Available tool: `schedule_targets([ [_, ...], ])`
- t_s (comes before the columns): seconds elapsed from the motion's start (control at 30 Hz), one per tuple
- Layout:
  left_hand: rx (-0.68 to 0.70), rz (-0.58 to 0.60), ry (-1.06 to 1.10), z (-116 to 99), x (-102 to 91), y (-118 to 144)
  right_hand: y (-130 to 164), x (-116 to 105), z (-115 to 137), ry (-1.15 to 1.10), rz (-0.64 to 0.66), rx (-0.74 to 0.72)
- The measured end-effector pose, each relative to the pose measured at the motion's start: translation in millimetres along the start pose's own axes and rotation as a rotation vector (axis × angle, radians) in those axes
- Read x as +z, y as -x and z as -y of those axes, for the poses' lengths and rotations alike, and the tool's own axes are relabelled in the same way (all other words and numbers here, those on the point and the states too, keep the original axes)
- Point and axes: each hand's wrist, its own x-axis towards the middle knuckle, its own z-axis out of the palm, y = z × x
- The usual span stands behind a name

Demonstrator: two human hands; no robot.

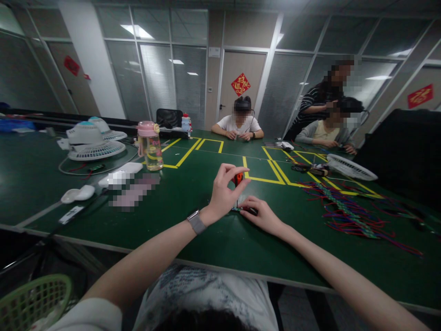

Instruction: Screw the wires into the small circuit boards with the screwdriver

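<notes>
My left hand (225, 186), with a watch on its wrist, is raised over the table with fingers curled round a screwdriver (238, 178). Its red and black handle shows between thumb and fingers, and the thin shaft points straight down. At the shaft's lower end lies a small green circuit board (236, 209). Whether the tip touches a screw is too small to tell. My right hand (260, 214) rests low on the table, its fingertips closed on the board's right side. Something dark shows partly under that hand.
Right of my hands lies a row of circuit boards with red and blue wires (347, 207). White fans (96, 145) and a pink-lidded bottle (150, 147) stand left. Yellow tape (263, 179) marks the green table (193, 220). Several people are across it; a green basket (34, 299) is lower left.
</notes>
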Motion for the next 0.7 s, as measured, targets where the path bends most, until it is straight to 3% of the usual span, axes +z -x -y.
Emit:
schedule_targets([
  [0.1,0.001,0.022,0.0,0.7,0.1,0.8,0.0,-0.3,0.6,0.01,-0.002,-0.004],
  [0.3,-0.105,0.091,0.256,8.4,4.7,4.0,0.1,-1.2,2.1,0.005,0.002,0.004],
  [0.57,-0.039,0.024,0.028,4.8,0.9,-0.5,-0.1,-1.0,2.2,0.004,0.002,0.006],
  [0.7,-0.035,0.048,0.045,5.3,0.5,0.5,-0.1,-1.1,2.1,0.001,0.002,0.001],
])
